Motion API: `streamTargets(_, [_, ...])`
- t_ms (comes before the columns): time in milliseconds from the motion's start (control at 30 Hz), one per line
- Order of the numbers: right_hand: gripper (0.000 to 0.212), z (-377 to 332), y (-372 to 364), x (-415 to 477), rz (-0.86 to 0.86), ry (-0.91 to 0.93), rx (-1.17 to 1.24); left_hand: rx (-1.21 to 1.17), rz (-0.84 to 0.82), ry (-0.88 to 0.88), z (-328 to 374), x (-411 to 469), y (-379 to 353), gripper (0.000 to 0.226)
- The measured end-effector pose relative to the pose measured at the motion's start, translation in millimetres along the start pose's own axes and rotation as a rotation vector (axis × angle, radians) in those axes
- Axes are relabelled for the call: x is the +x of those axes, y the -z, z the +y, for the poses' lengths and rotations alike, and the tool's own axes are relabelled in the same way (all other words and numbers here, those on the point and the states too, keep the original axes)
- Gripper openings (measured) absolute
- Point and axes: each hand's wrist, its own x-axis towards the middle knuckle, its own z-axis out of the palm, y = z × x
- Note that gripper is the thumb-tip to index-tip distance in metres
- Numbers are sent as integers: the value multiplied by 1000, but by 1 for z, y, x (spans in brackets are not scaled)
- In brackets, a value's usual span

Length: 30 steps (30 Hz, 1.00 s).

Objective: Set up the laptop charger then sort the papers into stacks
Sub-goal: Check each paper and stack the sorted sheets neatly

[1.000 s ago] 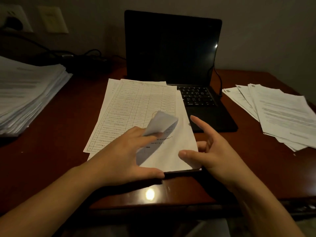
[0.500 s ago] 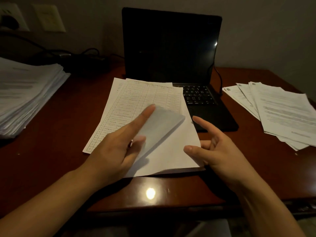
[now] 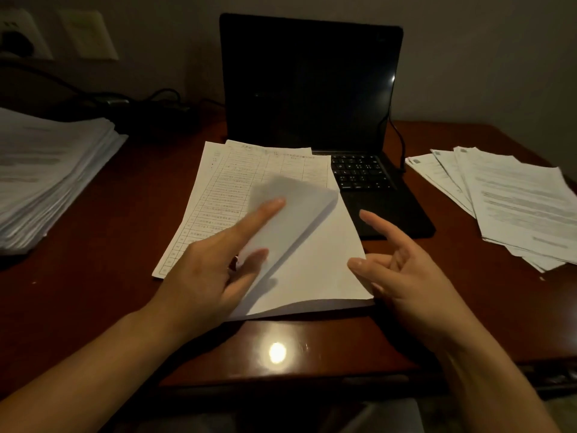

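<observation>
Dim grey wall (image 3: 468,57) behind glossy reddish-brown desk (image 3: 93,292).

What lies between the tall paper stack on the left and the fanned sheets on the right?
Head view: the middle sheets, one corner pinched by the left hand, and the open laptop.

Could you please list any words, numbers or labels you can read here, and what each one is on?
Nothing is legible.
On the gridded sheet: printed rows, too small and blurred.
On the right papers: text lines blurred.
On the left stack: text lines blurred.
On the laptop keys: characters too small.
</observation>
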Motion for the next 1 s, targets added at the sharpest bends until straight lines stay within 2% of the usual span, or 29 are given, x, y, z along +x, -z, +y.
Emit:
streamTargets(133, [70,1,0,3,-26,-14,24,102,-28,-132,-2,-1,0,48])
streamTargets(200, [66,-1,-3,4,-55,6,58,125,-80,-142,0,-1,0,44])
streamTargets(267, [60,-4,-6,4,-65,31,75,164,-108,-151,1,-1,-1,52])
streamTargets(300, [57,-5,-7,4,-59,36,81,182,-105,-152,1,-1,-2,47])
streamTargets(367, [47,-4,-6,6,28,45,70,201,-73,-144,0,0,-3,26])
streamTargets(467, [40,4,4,5,269,23,-58,179,5,-84,-3,3,-3,32])
streamTargets(533, [43,6,6,3,279,0,-121,160,32,-61,-3,4,-2,32])
streamTargets(667, [55,3,3,6,137,-83,-151,24,26,57,-4,1,-2,25])
streamTargets(733, [62,-1,1,7,60,-83,-155,-46,2,104,-4,0,-1,47])
streamTargets(867, [73,-5,-5,5,61,24,-70,-12,-81,-59,-2,-2,-1,46])
streamTargets(933, [72,-4,-10,8,109,70,-16,22,-109,-85,-1,-2,-1,58])
streamTargets(1000, [65,-4,-17,12,127,59,54,70,-81,-109,-2,-2,-4,55])
